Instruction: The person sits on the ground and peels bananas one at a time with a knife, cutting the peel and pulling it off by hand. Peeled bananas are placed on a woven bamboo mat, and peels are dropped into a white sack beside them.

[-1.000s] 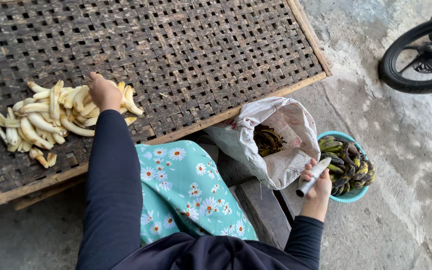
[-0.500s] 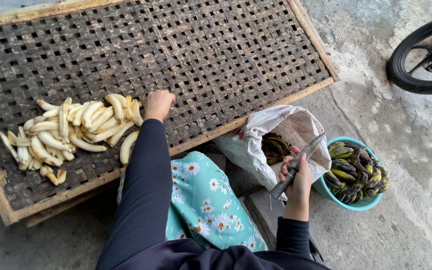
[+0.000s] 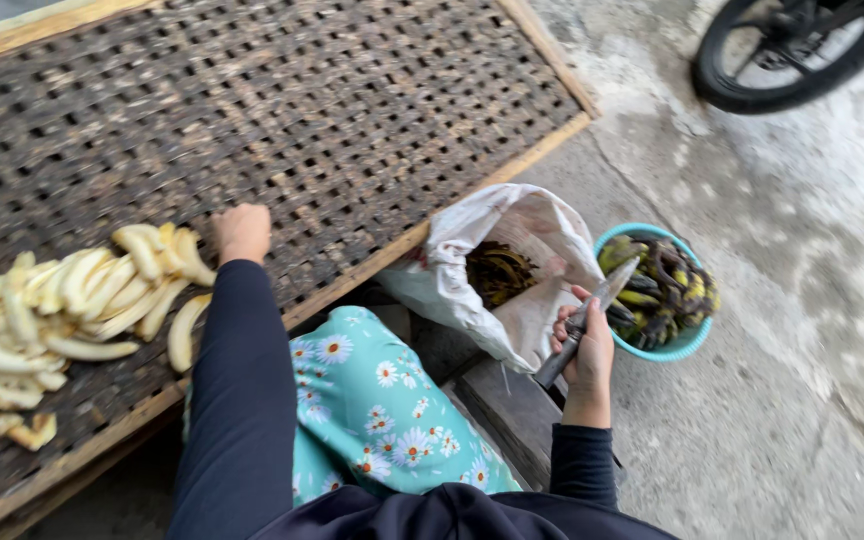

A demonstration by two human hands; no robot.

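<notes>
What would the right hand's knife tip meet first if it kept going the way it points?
Probably the teal bowl of dark banana peels: the right hand aims the knife up-right at it; depth is unclear.

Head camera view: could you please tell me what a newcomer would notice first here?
The pale peeled bananas heaped on the dark woven rack at left stand out, with the left hand resting beside them. At right, the right hand holds a knife near a white sack and a blue bowl of dark bananas. A wheel shows top right.
</notes>
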